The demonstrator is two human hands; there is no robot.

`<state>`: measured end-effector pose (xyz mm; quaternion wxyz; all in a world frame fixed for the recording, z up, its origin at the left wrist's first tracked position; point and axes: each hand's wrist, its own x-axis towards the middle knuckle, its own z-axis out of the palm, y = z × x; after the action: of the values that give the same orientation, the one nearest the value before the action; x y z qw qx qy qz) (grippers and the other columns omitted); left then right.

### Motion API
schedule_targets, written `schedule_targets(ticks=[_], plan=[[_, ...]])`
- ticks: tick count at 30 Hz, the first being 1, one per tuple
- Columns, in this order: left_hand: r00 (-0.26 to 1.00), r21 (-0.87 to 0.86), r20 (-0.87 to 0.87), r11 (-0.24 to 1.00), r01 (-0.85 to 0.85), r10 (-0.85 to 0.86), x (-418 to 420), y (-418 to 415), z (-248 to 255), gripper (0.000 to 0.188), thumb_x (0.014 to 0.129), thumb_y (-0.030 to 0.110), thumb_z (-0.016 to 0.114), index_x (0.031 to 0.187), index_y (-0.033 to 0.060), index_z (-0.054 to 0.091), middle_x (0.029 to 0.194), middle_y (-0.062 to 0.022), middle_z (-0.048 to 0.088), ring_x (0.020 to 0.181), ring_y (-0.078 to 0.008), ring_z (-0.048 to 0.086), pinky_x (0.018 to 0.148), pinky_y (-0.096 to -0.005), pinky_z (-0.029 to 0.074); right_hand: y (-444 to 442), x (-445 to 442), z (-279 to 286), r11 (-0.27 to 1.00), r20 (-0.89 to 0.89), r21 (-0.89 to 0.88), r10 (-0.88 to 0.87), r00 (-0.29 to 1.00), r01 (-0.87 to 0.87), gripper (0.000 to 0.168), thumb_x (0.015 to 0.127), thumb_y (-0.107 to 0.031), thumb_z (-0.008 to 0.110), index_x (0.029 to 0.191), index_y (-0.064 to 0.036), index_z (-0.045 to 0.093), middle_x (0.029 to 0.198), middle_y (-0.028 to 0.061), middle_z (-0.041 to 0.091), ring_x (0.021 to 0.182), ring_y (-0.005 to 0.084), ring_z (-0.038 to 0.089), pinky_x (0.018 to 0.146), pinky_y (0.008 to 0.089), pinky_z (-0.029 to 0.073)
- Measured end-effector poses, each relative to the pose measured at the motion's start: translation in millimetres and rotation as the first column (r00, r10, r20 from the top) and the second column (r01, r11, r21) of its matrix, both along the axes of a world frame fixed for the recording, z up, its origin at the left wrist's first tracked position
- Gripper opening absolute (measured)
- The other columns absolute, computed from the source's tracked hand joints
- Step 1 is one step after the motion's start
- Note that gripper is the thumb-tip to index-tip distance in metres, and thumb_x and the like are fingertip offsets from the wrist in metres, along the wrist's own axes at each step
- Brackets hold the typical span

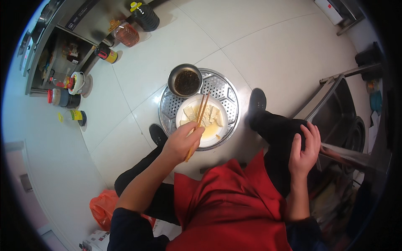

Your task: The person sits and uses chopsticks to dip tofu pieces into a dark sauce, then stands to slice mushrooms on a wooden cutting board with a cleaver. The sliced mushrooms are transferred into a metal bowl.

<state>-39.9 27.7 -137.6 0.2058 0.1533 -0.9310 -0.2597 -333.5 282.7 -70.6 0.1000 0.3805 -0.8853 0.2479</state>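
My left hand point(185, 141) grips a pair of wooden chopsticks point(201, 113), their tips pointing away from me over a white plate point(224, 110). Pale tofu-like slabs point(189, 113) lie on that plate in a yellowish liquid point(211, 130). Part of the plate is hidden behind the hand. Underneath is a round perforated metal steamer rack point(230, 88). A metal bowl point(171, 82) of dark sauce point(187, 82) stands at the rack's far left, beside the plate. Holding nothing, my right hand point(304, 153) rests on my black-trousered knee point(279, 125), fingers spread.
Large bottles of dark liquid point(147, 18) and reddish liquid point(127, 34) stand on the tiled floor point(201, 34) at far left. Nearer are several jars, including a yellow-labelled one point(77, 116). A dark basin point(333, 109) is at right. An orange plastic bag point(105, 207) lies behind my left leg.
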Motion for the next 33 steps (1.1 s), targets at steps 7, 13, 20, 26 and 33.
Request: schedule_targets(ticks=[7,13,20,26,33], plan=[[0.961,-0.174,0.229,0.965,0.198,-0.155,-3,-5,-49,0.037,0.089,0.003,0.063,0.125,-0.0013,0.059,0.126,-0.017,0.058,0.111,-0.0352,0.066,0.093,-0.0401,0.057,8,-2,-3,0.999,-0.021,-0.048,-0.004,1.0,0.003,0.027,0.094,-0.016,0.072,0.119,-0.003,0.074,0.136,0.0156,0.069,0.135,0.0404,0.058,0.114,0.0499,0.044],[0.962,-0.202,0.249,0.966,0.164,-0.111,0,8,-60,0.039,0.088,0.003,0.063,0.126,-0.0009,0.058,0.125,-0.0176,0.057,0.11,-0.0359,0.065,0.092,-0.0417,0.057,16,-1,-3,0.994,0.0,-0.107,-0.01,1.0,0.01,0.028,0.094,-0.017,0.072,0.119,-0.005,0.075,0.135,0.0149,0.069,0.135,0.0397,0.058,0.114,0.0502,0.043],[0.971,-0.28,0.236,0.955,0.101,-0.033,21,38,-17,0.037,0.089,0.004,0.063,0.126,0.0021,0.062,0.131,-0.0209,0.061,0.109,-0.0385,0.066,0.091,-0.047,0.056,14,0,-7,0.987,-0.021,-0.16,0.023,1.0,-0.026,0.029,0.093,-0.019,0.073,0.119,-0.006,0.074,0.134,0.0151,0.069,0.132,0.0418,0.059,0.111,0.052,0.044],[0.899,-0.262,0.432,0.964,0.046,0.074,112,42,83,0.023,0.086,0.006,0.066,0.108,0.0047,0.069,0.106,-0.0163,0.07,0.095,-0.037,0.068,0.083,-0.0468,0.056,6,20,7,0.991,-0.1,-0.035,0.125,0.987,-0.129,0.038,0.09,-0.022,0.075,0.125,-0.006,0.071,0.144,0.0175,0.061,0.138,0.0422,0.053,0.111,0.0539,0.042],[0.832,-0.092,0.49,0.965,-0.247,0.259,191,27,79,0.007,0.08,0.014,0.069,0.077,0.0071,0.067,0.083,-0.0127,0.07,0.078,-0.0398,0.066,0.07,-0.0505,0.052,-1,18,6,0.963,-0.029,0.182,0.209,0.977,-0.2,0.051,0.089,-0.025,0.077,0.136,-0.006,0.065,0.149,0.0204,0.057,0.143,0.0435,0.048,0.115,0.055,0.04]])
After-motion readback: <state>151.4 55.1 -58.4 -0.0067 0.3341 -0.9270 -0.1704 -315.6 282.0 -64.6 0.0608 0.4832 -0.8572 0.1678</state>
